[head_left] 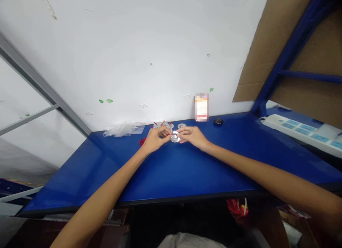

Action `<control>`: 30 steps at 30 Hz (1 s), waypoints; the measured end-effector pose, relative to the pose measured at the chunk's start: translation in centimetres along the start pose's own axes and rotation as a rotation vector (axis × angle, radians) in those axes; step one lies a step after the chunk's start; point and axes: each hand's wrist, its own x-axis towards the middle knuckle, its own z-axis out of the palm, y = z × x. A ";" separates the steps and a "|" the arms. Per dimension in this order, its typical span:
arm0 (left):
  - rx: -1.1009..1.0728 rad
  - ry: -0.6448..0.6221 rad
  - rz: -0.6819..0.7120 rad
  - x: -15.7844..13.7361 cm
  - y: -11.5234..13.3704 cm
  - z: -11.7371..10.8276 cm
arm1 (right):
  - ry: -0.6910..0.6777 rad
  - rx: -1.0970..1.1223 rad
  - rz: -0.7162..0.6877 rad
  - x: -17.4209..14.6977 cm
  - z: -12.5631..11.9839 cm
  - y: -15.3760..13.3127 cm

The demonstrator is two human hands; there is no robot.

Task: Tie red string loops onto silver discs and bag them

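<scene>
Above the blue table, a shiny round metal disc [175, 139] with a raised middle is held between my two hands. My right hand [194, 137] pinches the disc's right edge between thumb and fingers. On the other side, my left hand [157, 139] is closed in a pinch at the disc's left edge, where a bit of red cord shows at the fingertips. Just behind my hands lie several similar discs [170, 126] with red cord loops. One more disc [181, 126] lies apart from them. A small heap of red cords [142, 141] rests left of my left hand.
Clear plastic bags [123, 129] lie at the table's back left. A small box [201, 108], blurred out, stands against the white wall. Right of it sits a black object [218, 122]. A white power strip [301, 130] runs along the right side of the blue table [187, 176].
</scene>
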 end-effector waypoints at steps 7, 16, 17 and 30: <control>0.267 0.038 0.097 0.0 0.2 0.2 | 0.027 0.011 -0.055 0.0 0.1 -0.1; 0.309 0.078 0.266 -0.3 0.4 1.0 | -0.006 0.034 -0.068 -0.3 0.2 -0.6; 0.299 0.076 0.262 -0.3 0.5 1.1 | -0.009 0.036 -0.073 -0.3 0.2 -0.5; 0.190 0.111 0.099 -0.3 0.4 1.7 | -0.013 0.024 -0.046 -0.5 0.4 -0.8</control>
